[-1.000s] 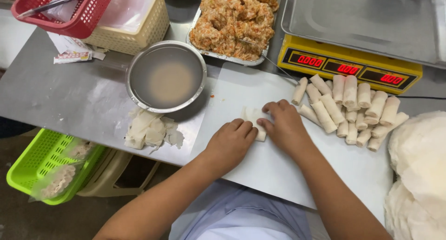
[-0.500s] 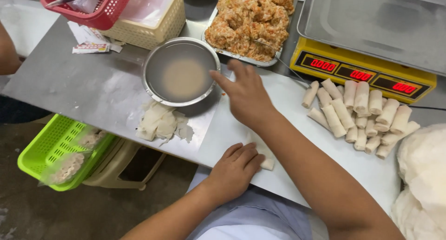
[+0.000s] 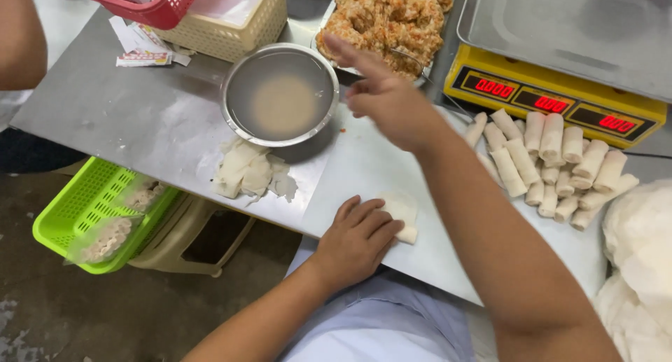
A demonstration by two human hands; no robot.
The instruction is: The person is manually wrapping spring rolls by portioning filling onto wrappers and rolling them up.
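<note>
So there's a half-rolled spring roll (image 3: 402,218) sitting near the front edge of a white cutting board (image 3: 364,166), and the left hand (image 3: 357,239) is lying flat on it, fingers pressing the wrapper down, not really gripping. The right hand (image 3: 388,96) is up in the air above the far end of the board, fingers loosely spread with the index finger sticking out, holding nothing, hovering just beside a round metal bowl (image 3: 280,94) with cloudy liquid in it. Right behind that hand is a tray of orange-ish minced filling (image 3: 385,19). Off to the right on the board there's a pile of finished rolls (image 3: 553,162), and behind those a yellow scale (image 3: 560,89) with red digits. A stack of white wrappers (image 3: 640,264) sits at the far right edge. Some torn wrapper scraps (image 3: 248,173) lie on the steel table (image 3: 119,110) by the bowl, and a green basket (image 3: 98,211) hangs lower left.
</note>
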